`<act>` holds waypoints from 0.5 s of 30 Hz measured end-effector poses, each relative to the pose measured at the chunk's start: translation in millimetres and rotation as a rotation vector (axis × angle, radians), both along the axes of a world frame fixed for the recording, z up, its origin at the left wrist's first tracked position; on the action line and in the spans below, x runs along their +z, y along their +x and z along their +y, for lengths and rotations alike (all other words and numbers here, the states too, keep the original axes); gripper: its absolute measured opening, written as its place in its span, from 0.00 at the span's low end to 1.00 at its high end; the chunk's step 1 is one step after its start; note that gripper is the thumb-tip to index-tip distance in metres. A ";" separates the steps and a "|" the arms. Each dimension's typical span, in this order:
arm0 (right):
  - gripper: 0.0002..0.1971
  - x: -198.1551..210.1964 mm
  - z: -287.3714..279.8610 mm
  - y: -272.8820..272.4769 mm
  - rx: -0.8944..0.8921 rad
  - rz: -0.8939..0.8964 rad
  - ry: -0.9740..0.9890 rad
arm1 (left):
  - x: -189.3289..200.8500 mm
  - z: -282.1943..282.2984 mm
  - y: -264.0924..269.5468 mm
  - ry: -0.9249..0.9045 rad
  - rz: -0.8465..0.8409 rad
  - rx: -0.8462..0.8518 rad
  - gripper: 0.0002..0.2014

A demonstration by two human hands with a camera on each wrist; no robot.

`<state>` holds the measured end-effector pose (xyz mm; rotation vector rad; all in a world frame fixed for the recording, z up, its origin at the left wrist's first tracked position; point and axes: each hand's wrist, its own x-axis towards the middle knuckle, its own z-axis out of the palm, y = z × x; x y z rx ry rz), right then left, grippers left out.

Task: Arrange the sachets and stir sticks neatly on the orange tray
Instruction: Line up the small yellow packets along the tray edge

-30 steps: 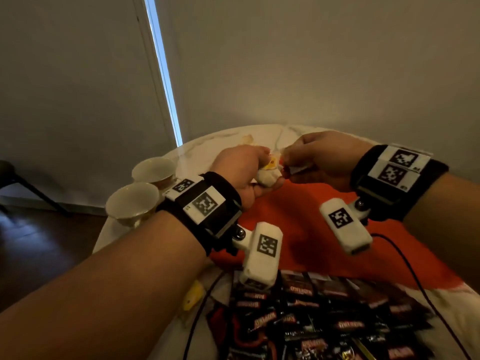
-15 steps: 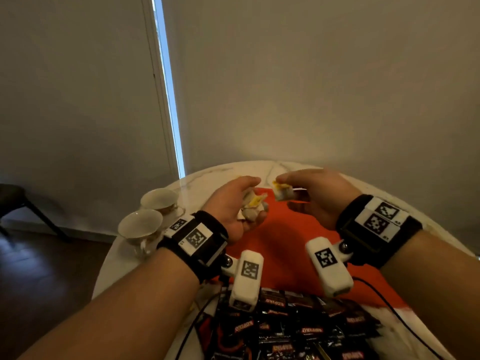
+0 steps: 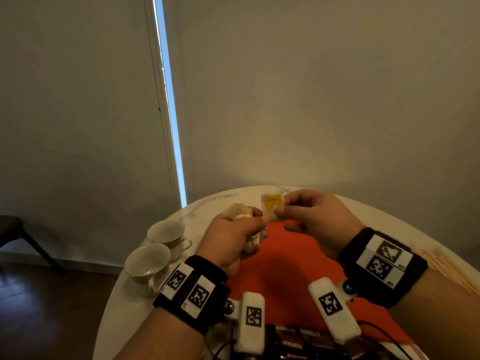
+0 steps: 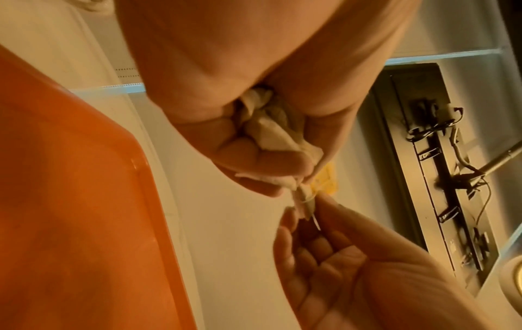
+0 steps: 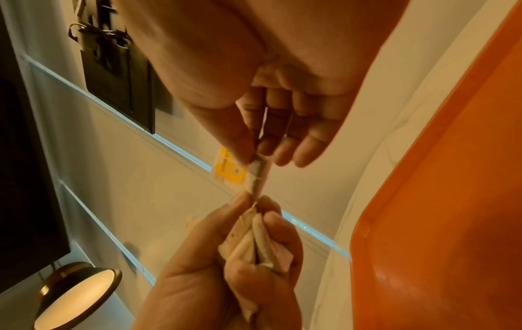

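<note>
My left hand (image 3: 248, 224) grips a crumpled bunch of white sachets (image 3: 240, 213) above the far end of the orange tray (image 3: 285, 271). My right hand (image 3: 281, 211) pinches a single sachet with a yellow label (image 3: 272, 206) by its edge and holds it upright just right of the bunch. In the left wrist view the bunch (image 4: 268, 134) fills the left fist and the yellow label (image 4: 327, 178) shows behind it. In the right wrist view the pinched sachet (image 5: 257, 174) hangs between thumb and forefinger, its lower end touching the left hand's bunch (image 5: 254, 245).
Two empty teacups (image 3: 166, 231) (image 3: 146, 258) stand on the white round table (image 3: 207, 203) left of the tray. Several dark sachets (image 3: 293, 344) lie heaped at the tray's near end. Pale sticks (image 3: 449, 271) lie at the table's right edge.
Both hands have risen and drawn a little apart. The right hand has pulled one yellow-labelled sachet out of the left hand's bunch and turned it upright. The head view has tilted upward.
</note>
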<state>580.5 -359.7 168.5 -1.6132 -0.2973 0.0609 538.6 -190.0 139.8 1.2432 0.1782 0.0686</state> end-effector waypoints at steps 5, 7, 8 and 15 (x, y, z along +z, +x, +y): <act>0.08 -3.4 12.7 37.4 -0.029 0.177 0.080 | -12.0 21.1 11.4 -0.100 0.027 0.152 0.05; 0.10 -17.4 22.0 59.6 -0.039 0.269 -0.049 | -20.9 30.3 14.9 -0.135 0.068 0.208 0.03; 0.11 -24.6 27.0 71.3 -0.046 0.283 -0.107 | -24.4 34.2 16.0 -0.154 0.092 0.220 0.02; 0.10 -59.4 73.6 127.5 -0.056 0.256 -0.389 | -38.2 48.2 27.4 -0.266 0.251 0.193 0.09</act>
